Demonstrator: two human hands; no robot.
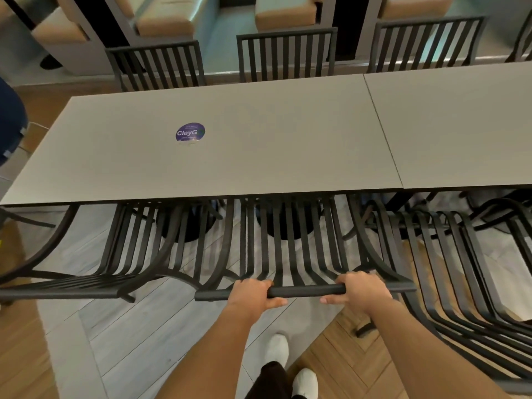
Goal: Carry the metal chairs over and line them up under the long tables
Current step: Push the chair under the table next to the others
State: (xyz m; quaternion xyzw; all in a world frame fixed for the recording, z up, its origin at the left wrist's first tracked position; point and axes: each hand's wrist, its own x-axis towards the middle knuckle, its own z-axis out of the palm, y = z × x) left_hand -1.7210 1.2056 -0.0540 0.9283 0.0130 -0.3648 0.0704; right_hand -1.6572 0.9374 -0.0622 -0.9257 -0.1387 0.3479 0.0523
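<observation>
A black slatted metal chair stands in front of me with its seat partly under the long grey table. My left hand and my right hand both grip the chair's top rail, about a hand's width apart. To its left another black metal chair sits pushed under the same table. On the right, a further metal chair stands at an angle by the second grey table.
Three more black chairs line the table's far side, with tan booth seats behind them. A round purple sticker lies on the tabletop. A person in dark blue stands at the left edge. My white shoes are below.
</observation>
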